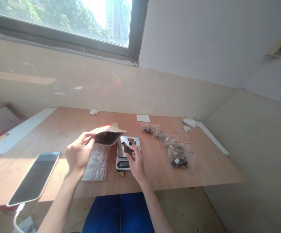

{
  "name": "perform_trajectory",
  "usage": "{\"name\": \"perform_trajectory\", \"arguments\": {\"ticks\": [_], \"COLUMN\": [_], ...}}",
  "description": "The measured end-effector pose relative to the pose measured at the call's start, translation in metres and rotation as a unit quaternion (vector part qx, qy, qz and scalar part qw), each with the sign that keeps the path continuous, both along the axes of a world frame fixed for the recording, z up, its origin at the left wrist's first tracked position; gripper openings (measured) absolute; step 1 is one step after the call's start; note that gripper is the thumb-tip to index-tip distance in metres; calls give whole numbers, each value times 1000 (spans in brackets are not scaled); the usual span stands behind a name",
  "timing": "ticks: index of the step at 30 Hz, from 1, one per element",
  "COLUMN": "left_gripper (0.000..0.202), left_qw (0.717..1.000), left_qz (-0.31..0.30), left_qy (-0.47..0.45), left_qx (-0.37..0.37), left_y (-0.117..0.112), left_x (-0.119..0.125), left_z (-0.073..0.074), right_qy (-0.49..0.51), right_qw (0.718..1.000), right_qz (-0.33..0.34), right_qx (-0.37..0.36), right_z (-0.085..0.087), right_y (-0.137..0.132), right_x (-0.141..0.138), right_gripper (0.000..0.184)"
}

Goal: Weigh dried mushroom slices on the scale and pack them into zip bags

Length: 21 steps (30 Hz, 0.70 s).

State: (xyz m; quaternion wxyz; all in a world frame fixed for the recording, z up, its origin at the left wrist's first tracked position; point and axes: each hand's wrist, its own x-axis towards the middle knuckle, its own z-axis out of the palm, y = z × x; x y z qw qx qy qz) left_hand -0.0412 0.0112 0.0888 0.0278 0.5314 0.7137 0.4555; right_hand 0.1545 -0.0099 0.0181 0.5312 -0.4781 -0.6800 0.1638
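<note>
In the head view my left hand [79,150] grips a brown pouch [107,137] by its left side, its dark mouth gaping toward me. My right hand [135,161] pinches a dark dried piece [126,148] above a small digital scale [124,165]; its fingers partly hide the plate. Several dark-and-tan dried pieces [131,141] lie on the scale's plate. Another dried piece [121,173] rests on the table just in front of the scale. Under the pouch and left wrist lies a stack of clear zip bags [95,165].
Several filled clear bags [181,160] with dried pieces lie in a row to the right. A phone [35,178] on a charging cable [17,215] lies at left. A white paper [143,118] and crumpled white scraps [190,122] sit along the table's [203,171] far side.
</note>
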Motion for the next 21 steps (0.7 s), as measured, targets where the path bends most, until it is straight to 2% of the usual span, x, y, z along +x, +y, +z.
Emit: {"name": "perform_trajectory", "arguments": {"ticks": [3,5,7,10,13,17,19,21], "left_gripper": [18,19,26,43,48,34,34,40], "left_qw": [1000,999,996,989,987,984,984,981], "left_qz": [14,6,-16,-54,-47,-40,-28,2], "left_qy": [-6,-34,-74,-109,-119,-125,-90,-18], "left_qx": [-20,3,45,85,101,123,151,192], "left_y": [19,36,54,78,94,95,83,64], "left_x": [-1,-3,-9,-22,-33,-35,-29,-18], "left_z": [18,23,24,22,21,21,17,7], "right_qy": [-37,-69,-109,-172,-224,-297,-325,-331], "right_qw": [999,997,994,985,974,954,945,942], "right_qz": [-21,-22,-11,2,-15,-25,-31,-43], "right_qx": [-24,-29,-30,-22,-9,1,-8,-22], "right_z": [-15,-18,-18,-18,-24,-29,-29,-27], "right_y": [26,40,48,46,38,35,33,28], "right_x": [6,6,5,5,5,-2,-4,-2], "right_gripper": [15,14,15,18,21,29,33,38]}}
